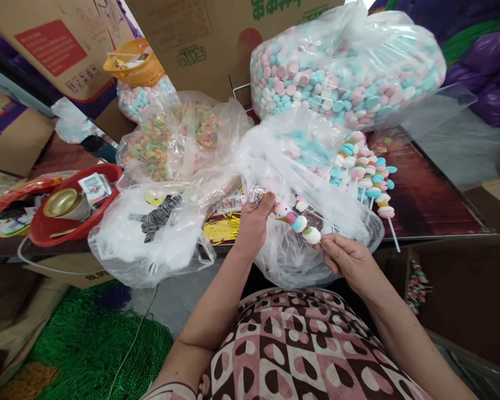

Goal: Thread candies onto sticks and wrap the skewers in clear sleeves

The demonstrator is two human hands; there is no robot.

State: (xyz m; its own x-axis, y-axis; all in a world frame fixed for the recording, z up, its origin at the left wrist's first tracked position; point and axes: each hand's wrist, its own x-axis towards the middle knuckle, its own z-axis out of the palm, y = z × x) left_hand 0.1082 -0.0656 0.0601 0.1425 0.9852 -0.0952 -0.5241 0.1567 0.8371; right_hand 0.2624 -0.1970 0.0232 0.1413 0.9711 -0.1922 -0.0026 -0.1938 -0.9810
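Observation:
A marshmallow skewer (299,223) slants between my hands, its pink, blue and white pieces threaded in a row with a green bit near the lower end. My left hand (253,221) is closed at its upper end, thumb up, on a clear printed plastic wrapper (257,193). Whether the wrapper covers part of the skewer is hard to see. At the lower end, my right hand (345,256) pinches the skewer by its tip, next to the last white marshmallow. Beneath lies a crumpled clear bag (283,161) with loose marshmallows inside.
Finished marshmallow skewers (370,175) lie at right on the dark red table (441,189). Behind stands a big bag of marshmallows (341,78). Left are a bag of gummy rings (179,130), a red basin (45,233) and an orange basket (135,64). A cardboard box (462,289) stands lower right.

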